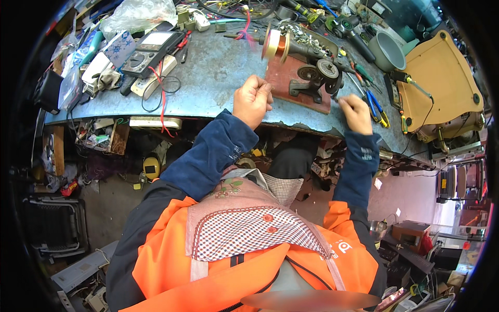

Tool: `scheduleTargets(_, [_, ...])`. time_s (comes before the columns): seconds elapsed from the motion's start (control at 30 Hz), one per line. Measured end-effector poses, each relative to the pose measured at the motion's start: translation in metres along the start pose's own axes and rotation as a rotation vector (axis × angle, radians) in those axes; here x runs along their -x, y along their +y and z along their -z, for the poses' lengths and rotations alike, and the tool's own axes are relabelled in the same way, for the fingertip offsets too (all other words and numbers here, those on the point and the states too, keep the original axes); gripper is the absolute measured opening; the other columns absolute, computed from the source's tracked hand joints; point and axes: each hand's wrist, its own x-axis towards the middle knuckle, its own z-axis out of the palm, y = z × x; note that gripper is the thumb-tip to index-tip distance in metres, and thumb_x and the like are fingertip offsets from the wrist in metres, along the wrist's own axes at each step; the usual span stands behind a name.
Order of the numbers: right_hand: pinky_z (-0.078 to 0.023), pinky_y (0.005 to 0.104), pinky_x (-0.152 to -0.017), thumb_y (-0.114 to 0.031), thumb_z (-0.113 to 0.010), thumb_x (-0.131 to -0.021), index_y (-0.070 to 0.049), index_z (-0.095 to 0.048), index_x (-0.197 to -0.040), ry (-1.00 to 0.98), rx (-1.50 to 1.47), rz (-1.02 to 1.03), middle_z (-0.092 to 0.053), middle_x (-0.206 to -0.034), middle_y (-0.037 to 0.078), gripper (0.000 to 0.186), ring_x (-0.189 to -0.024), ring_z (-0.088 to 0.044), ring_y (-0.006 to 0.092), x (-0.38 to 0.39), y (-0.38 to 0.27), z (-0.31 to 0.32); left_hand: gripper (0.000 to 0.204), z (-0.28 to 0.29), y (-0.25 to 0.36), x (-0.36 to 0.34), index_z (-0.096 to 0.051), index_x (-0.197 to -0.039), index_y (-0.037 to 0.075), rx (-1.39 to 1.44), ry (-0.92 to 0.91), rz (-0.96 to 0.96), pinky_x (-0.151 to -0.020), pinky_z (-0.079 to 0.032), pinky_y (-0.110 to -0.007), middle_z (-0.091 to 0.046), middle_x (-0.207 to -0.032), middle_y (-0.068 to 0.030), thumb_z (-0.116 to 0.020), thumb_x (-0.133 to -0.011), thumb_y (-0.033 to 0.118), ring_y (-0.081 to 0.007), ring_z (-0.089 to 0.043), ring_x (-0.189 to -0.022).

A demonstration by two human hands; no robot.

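Note:
A hand-cranked coil winder (307,83) with dark gear wheels and a round counting dial stands on a reddish-brown board (283,78) at the bench's front edge. On its shaft, to the left, sits a spool (275,44) with pale flanges and copper-coloured winding. My left hand (252,102) is closed in a pinch just left of the board, below the spool; whatever lies between its fingers is too thin or hidden to make out. Right of the gears, my right hand (356,113) is curled closed at the winder's dark crank handle (335,98), which its fingers partly cover.
Pliers with blue and yellow handles (378,108) and screwdrivers lie right of the winder. A grey bowl (386,51) and a tan panel (442,78) stand farther right. At left are a multimeter (148,54), a power strip (154,78), red leads and a plastic bag (140,16).

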Motion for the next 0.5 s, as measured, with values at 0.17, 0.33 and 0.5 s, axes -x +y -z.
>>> scheduleTargets(0.17, [-0.037, 0.0247, -0.063, -0.005, -0.069, -0.091, 0.002, -0.073, -0.091, 0.023, -0.322, 0.003, -0.058, -0.077, 0.000, 0.008, -0.072, -0.050, 0.0082, 0.009, -0.042, 0.048, 0.011, 0.000, -0.004, -0.001, -0.059, -0.094, 0.004, 0.034, -0.008, -0.004, -0.055, -0.047, -0.023, -0.062, -0.072, -0.0025, -0.056, -0.103, 0.010, -0.0077, -0.055, -0.057])
scheduleTargets(0.33, [-0.035, 0.0209, -0.061, -0.009, -0.067, -0.097, 0.002, -0.074, -0.100, 0.419, -0.502, 0.032, -0.061, -0.079, -0.004, 0.013, -0.067, -0.047, 0.0039, -0.054, -0.019, 0.023, 0.011, 0.000, -0.005, -0.003, -0.059, -0.094, 0.004, 0.005, -0.004, -0.017, -0.054, -0.047, -0.023, -0.061, -0.072, -0.0027, -0.057, -0.103, 0.010, -0.0077, -0.055, -0.057])
scheduleTargets(0.5, [-0.050, 0.0302, -0.074, -0.014, -0.066, -0.095, 0.002, -0.071, -0.106, 0.343, -0.025, -0.026, -0.070, -0.089, 0.011, 0.020, -0.080, -0.064, 0.0179, -0.051, 0.025, -0.016, 0.011, -0.003, -0.001, -0.003, -0.059, -0.093, 0.004, -0.009, -0.001, -0.004, -0.054, -0.047, -0.023, -0.062, -0.072, -0.0027, -0.057, -0.102, 0.010, -0.0079, -0.055, -0.057])
